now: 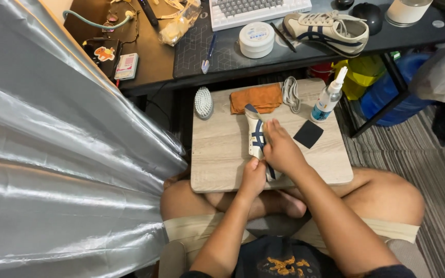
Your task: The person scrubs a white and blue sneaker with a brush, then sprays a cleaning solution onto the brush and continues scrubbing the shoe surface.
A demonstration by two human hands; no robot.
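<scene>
We see both hands on one white shoe with dark blue stripes [256,135], which lies on its side in the middle of the small wooden tabletop [222,154] over the crossed legs. The left hand [253,177] grips the near end of the shoe, and the right hand [281,149] is closed over its upper side. Behind the shoe lie a white brush [203,102], an orange cloth [257,98] and coiled white laces [290,93]. A spray bottle [328,98] stands at the right, near a black square patch [308,134]. The second shoe [328,31] rests on the dark desk [197,56] beyond, beside a round white tin [256,39].
</scene>
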